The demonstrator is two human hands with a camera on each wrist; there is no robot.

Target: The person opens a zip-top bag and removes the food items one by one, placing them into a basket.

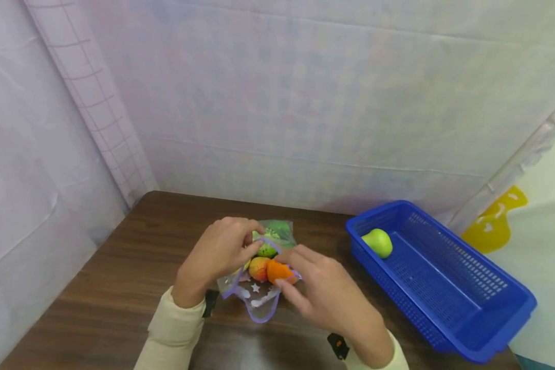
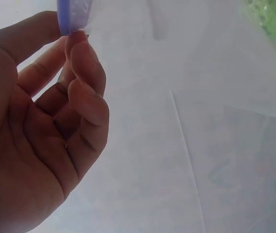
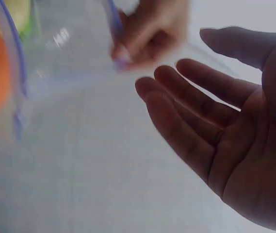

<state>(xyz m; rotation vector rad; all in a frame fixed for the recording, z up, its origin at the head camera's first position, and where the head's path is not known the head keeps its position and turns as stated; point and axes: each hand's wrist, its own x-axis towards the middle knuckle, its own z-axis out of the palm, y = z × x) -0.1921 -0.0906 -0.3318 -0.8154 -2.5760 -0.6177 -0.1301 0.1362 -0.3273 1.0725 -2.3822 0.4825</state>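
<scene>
A clear plastic bag (image 1: 262, 310) with a purple rim and white star prints lies on the table, its mouth toward me. Inside are a spotted green fruit (image 1: 266, 250), a yellow-red fruit (image 1: 259, 269) and an orange fruit (image 1: 277, 271). My left hand (image 1: 219, 252) pinches the bag's purple rim (image 2: 73, 17) between thumb and fingertips, seen in the left wrist view. Close to the right side of the bag, my right hand (image 1: 335, 293) hovers by the orange fruit. In the right wrist view its fingers (image 3: 196, 121) are loosely spread with nothing between them.
A blue plastic basket (image 1: 444, 246) stands at the right of the brown wooden table (image 1: 120, 288), with a green pear (image 1: 379, 243) at its left end. Pale cloth (image 1: 305, 103) hangs behind the table and along both sides.
</scene>
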